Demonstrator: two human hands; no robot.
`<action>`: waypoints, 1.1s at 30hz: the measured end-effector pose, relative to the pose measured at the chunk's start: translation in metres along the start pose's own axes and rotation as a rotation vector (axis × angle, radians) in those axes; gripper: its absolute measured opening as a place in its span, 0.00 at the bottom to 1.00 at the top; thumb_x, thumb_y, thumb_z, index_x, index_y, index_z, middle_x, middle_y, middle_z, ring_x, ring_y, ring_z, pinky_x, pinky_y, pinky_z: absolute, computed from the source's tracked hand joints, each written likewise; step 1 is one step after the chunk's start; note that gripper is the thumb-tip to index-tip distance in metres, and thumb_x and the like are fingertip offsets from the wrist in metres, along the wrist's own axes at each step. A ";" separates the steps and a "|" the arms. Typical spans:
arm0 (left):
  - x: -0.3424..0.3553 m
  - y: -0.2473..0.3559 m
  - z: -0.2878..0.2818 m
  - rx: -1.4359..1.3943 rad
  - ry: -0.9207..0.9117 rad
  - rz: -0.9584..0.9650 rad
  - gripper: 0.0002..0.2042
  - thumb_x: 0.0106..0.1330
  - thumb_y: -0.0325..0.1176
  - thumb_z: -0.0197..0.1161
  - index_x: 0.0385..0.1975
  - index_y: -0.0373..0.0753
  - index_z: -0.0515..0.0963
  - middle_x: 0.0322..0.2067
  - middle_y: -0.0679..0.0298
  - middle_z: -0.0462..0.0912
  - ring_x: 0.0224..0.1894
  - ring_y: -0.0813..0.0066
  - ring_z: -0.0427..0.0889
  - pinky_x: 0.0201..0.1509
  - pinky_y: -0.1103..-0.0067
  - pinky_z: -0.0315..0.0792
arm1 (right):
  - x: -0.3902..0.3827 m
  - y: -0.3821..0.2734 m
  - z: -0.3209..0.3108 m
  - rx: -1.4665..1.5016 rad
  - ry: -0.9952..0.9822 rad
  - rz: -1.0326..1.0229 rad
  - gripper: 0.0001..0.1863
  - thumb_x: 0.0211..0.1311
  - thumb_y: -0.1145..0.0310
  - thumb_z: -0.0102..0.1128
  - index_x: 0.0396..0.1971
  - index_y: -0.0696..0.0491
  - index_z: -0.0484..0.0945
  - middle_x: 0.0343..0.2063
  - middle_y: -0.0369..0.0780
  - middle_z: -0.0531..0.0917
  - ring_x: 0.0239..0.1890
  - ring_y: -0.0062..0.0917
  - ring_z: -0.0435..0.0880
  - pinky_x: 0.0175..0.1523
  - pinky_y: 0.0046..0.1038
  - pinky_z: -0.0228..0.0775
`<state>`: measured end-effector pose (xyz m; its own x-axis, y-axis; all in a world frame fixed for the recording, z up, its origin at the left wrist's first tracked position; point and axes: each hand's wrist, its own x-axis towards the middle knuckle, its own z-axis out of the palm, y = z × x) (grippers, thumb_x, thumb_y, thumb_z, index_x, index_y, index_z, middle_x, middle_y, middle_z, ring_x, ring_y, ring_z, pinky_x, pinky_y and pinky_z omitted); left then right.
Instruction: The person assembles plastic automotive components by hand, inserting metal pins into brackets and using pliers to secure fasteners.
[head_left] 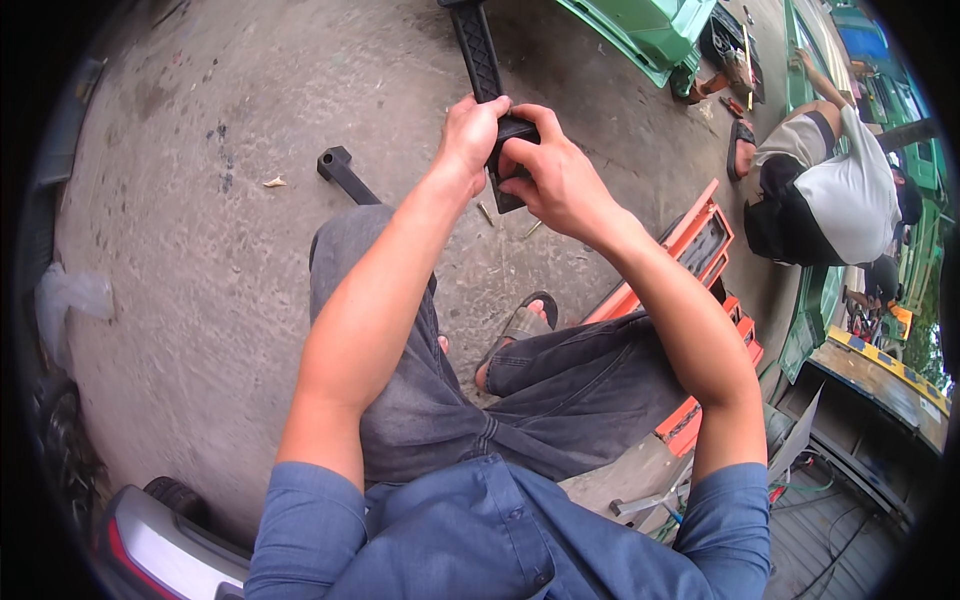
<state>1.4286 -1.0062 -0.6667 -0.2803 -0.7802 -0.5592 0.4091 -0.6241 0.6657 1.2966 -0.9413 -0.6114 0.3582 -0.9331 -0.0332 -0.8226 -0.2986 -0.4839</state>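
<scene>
A long black bar (477,58) with a cross-ribbed surface is held up in front of me, running from the top edge down between my hands. My left hand (468,142) is closed around its middle. At the lower end, my right hand (552,172) curls its fingers and thumb on the black piece; exactly what its fingertips pinch is hidden. On the floor beside my left knee lies another black bar (345,174) with a blocky, holed end. Two small brass-coloured pieces, perhaps screws (486,213), rest on the concrete below my hands.
An orange cantilever toolbox (690,235) stands open right of my leg. Green vehicle panels (640,32) sit at the top. A co-worker (835,185) crouches at the right. A silver and red object (165,550) is at lower left, a plastic bag (75,300) at far left.
</scene>
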 end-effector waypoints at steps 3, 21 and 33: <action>0.000 -0.001 0.000 0.058 -0.021 0.051 0.11 0.75 0.34 0.54 0.46 0.33 0.74 0.39 0.57 0.82 0.39 0.67 0.84 0.41 0.71 0.79 | 0.001 -0.004 -0.005 0.088 -0.021 0.066 0.10 0.50 0.73 0.71 0.32 0.51 0.80 0.62 0.48 0.69 0.46 0.48 0.83 0.50 0.43 0.77; 0.004 -0.004 -0.009 0.220 -0.101 0.066 0.18 0.79 0.43 0.47 0.53 0.34 0.74 0.43 0.58 0.83 0.43 0.71 0.83 0.46 0.72 0.78 | 0.004 -0.015 -0.004 -0.370 0.060 -0.152 0.19 0.44 0.68 0.75 0.39 0.50 0.82 0.60 0.48 0.71 0.67 0.45 0.66 0.68 0.63 0.54; 0.009 -0.004 -0.009 0.346 0.068 0.109 0.18 0.78 0.43 0.49 0.47 0.33 0.76 0.41 0.57 0.82 0.44 0.70 0.80 0.48 0.72 0.74 | 0.001 -0.015 -0.002 -0.296 0.142 -0.219 0.04 0.53 0.74 0.62 0.29 0.52 0.82 0.52 0.44 0.76 0.60 0.41 0.71 0.65 0.50 0.60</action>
<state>1.4318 -1.0105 -0.6789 -0.1885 -0.8453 -0.4999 0.1124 -0.5242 0.8441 1.3087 -0.9384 -0.6018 0.4917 -0.8531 0.1744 -0.8327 -0.5192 -0.1924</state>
